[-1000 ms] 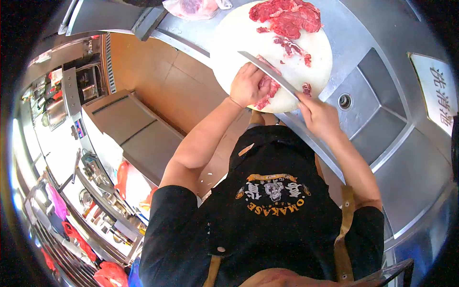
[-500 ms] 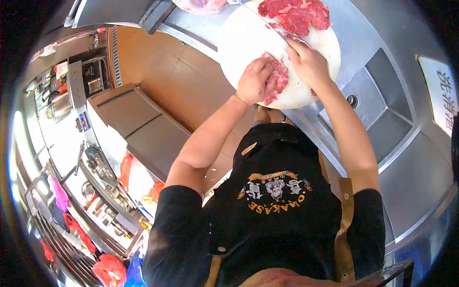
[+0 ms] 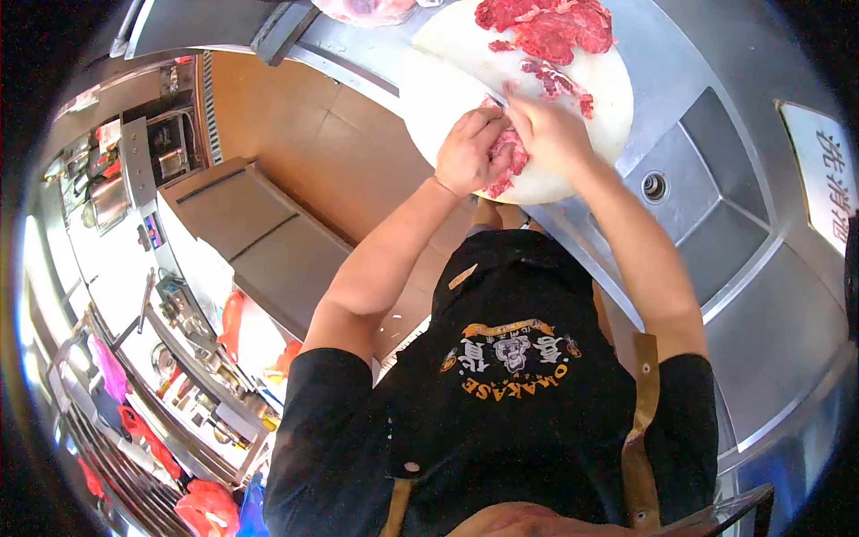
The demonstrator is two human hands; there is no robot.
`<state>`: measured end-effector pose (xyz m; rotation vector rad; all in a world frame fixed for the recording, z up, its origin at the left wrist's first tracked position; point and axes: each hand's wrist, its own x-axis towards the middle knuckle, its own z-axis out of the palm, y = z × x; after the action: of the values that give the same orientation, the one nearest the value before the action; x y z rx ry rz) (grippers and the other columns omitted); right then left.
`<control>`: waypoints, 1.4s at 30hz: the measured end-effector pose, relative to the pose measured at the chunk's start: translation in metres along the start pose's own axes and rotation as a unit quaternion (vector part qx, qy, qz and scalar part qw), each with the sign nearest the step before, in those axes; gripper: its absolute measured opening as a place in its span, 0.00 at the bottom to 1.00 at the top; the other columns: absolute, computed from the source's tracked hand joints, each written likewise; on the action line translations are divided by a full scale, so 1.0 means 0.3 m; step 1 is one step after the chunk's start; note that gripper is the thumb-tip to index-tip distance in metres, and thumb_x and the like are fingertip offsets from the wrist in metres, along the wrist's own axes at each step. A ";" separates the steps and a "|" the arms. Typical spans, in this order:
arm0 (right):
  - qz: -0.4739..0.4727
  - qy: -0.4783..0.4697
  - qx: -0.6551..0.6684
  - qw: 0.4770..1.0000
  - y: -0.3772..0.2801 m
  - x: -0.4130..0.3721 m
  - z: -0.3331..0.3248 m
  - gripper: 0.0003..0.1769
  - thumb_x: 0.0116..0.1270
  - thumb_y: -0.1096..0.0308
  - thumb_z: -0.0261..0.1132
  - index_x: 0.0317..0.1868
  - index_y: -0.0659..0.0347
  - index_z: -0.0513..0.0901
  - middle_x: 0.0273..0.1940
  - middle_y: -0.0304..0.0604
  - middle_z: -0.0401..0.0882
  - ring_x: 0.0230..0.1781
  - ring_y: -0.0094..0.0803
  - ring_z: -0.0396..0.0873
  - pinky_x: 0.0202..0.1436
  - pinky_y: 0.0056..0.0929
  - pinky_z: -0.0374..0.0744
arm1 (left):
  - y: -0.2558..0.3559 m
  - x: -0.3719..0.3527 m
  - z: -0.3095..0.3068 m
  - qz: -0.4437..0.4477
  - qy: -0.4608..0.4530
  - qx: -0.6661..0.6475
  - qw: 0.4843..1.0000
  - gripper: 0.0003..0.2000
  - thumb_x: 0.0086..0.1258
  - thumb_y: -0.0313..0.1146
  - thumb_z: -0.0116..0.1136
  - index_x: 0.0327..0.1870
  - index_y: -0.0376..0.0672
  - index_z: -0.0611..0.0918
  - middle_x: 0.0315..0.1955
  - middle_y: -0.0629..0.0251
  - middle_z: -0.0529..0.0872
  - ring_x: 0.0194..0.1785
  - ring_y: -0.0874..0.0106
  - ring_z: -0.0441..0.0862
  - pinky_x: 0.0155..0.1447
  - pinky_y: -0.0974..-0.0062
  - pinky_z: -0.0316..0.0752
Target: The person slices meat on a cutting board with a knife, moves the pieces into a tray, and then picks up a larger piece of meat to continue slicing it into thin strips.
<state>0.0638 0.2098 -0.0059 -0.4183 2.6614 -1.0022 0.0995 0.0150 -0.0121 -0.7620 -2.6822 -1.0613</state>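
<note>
My left hand (image 3: 465,152) presses down with curled fingers on a piece of raw red meat (image 3: 506,161) near the close edge of the round white cutting board (image 3: 608,98). My right hand (image 3: 553,132) is closed around a knife (image 3: 497,100), right beside the left fingertips at the far end of that meat. Only a little of the blade shows; the handle is hidden in my grip. Dark red scraps of meat (image 3: 550,79) lie beyond my right hand. Larger red slabs of meat (image 3: 568,31) rest at the board's far side.
A steel sink basin with a drain (image 3: 655,186) lies right of the board. Pale meat in a plastic bag (image 3: 365,9) sits on the steel counter at the back left. A white sign (image 3: 819,170) stands at the far right. Steel cabinets (image 3: 242,215) line the left side.
My right hand has moved left and toward me with the knife, from the scraps to the meat under my left hand. The scraps now show uncovered. My left hand stays on its piece.
</note>
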 end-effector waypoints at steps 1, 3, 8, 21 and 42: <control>-0.021 0.026 -0.036 0.999 -0.025 0.058 -0.037 0.18 0.81 0.53 0.59 0.63 0.46 0.86 0.42 0.55 0.89 0.44 0.55 0.88 0.46 0.50 0.84 | 0.008 -0.008 0.000 -0.007 -0.003 0.000 1.000 0.18 0.58 0.31 0.70 0.51 0.38 0.87 0.51 0.53 0.85 0.56 0.52 0.83 0.62 0.59 0.80; 0.003 0.088 -0.012 0.996 -0.022 0.061 -0.074 0.18 0.81 0.53 0.60 0.63 0.46 0.87 0.45 0.54 0.90 0.45 0.53 0.89 0.48 0.49 0.85 | 0.010 -0.008 0.002 -0.015 -0.003 -0.003 1.000 0.18 0.59 0.31 0.70 0.51 0.38 0.87 0.52 0.53 0.85 0.57 0.52 0.83 0.63 0.59 0.80; 0.093 -0.079 -0.047 0.991 -0.039 -0.354 -0.204 0.20 0.81 0.56 0.60 0.69 0.44 0.83 0.45 0.51 0.90 0.44 0.50 0.90 0.46 0.46 0.85 | 0.014 -0.017 0.010 -0.026 -0.003 0.011 1.000 0.17 0.59 0.30 0.70 0.50 0.40 0.88 0.50 0.55 0.85 0.54 0.53 0.83 0.60 0.59 0.80; -0.007 0.072 -0.021 0.997 0.010 -0.052 -0.064 0.18 0.80 0.51 0.60 0.64 0.43 0.85 0.42 0.50 0.90 0.41 0.54 0.89 0.43 0.53 0.84 | 0.009 -0.016 0.011 -0.008 0.029 0.018 0.999 0.17 0.59 0.33 0.72 0.50 0.42 0.89 0.48 0.56 0.85 0.53 0.54 0.83 0.58 0.59 0.80; 0.010 0.044 0.008 0.999 -0.056 -0.077 -0.108 0.19 0.79 0.56 0.62 0.65 0.48 0.86 0.45 0.50 0.90 0.44 0.52 0.88 0.46 0.46 0.85 | 0.029 -0.031 0.012 -0.015 0.035 0.087 0.995 0.13 0.60 0.34 0.72 0.47 0.47 0.91 0.47 0.59 0.85 0.51 0.56 0.84 0.56 0.59 0.78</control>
<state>0.0769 0.2252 0.0322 -0.3517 2.7277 -1.0585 0.1121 0.0190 -0.0126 -0.6418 -2.6894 -0.8287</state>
